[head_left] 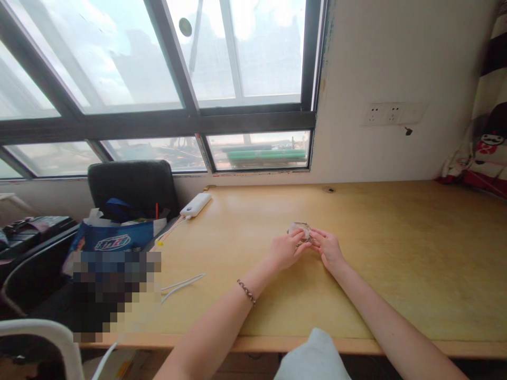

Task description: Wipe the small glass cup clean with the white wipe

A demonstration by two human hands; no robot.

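Small transparent item [301, 225] too small to identify, mostly covered by left hand [285, 250] fingers; right edge tucked behind right hand [329, 250] fingers. Both forearms and pale garment [312, 356] cut by bottom edge. Mosaic patch [114, 293] lower left blocks bottom of blue bag [114, 235], its lower print line and one end of white cable [184, 283]. Bag contents unclear; bag hides lower part of black chair [132, 184]. White curved tube [43, 326] runs off left and bottom. Surface [415, 264] and patterned curtain [489, 142] cut at right. Outside window [237, 53]: washed out, hazy. Black bit [408, 131] below sockets [383, 114]: too small.
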